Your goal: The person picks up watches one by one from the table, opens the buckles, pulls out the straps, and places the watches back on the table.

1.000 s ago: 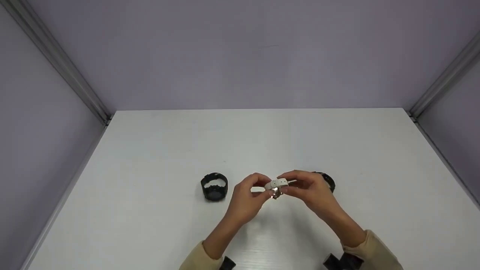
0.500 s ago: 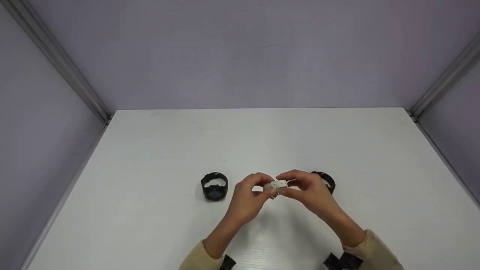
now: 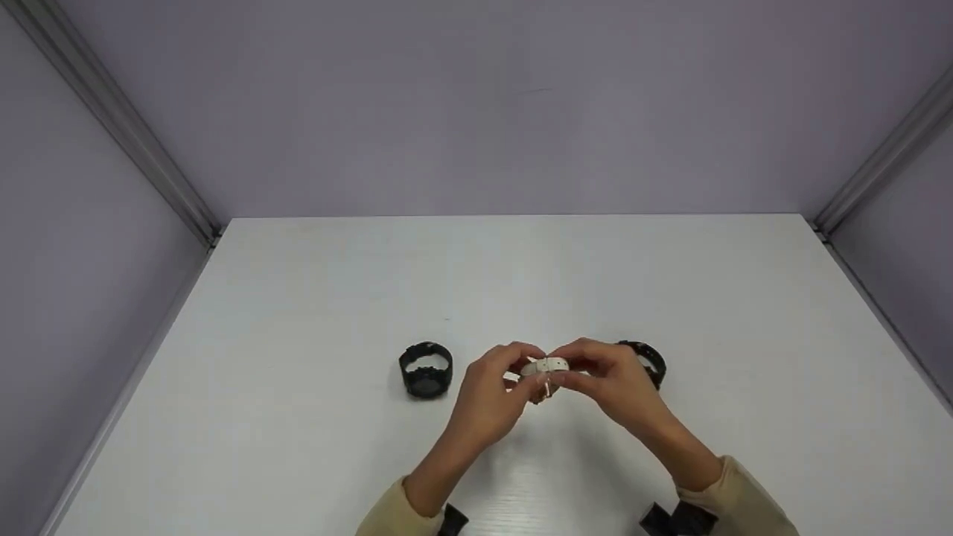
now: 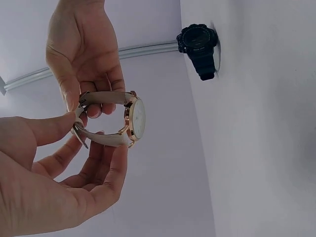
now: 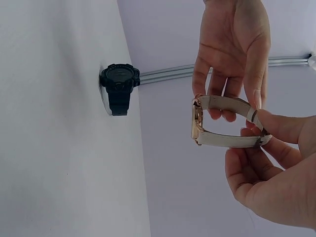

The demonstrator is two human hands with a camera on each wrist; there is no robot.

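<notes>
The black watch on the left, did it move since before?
No. The black chunky watch on the white table sits in the same spot, left of both hands.

2 black watches (image 3: pixel 425 370) (image 3: pixel 649 360) lie well apart on the white table (image 3: pixel 298 298), with lilac walls (image 3: pixel 476 104) behind.

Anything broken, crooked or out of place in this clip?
Nothing stands out. Both hands pinch the beige-strapped watch above the table; one black watch sits upright to the left, another behind the right hand.
</notes>
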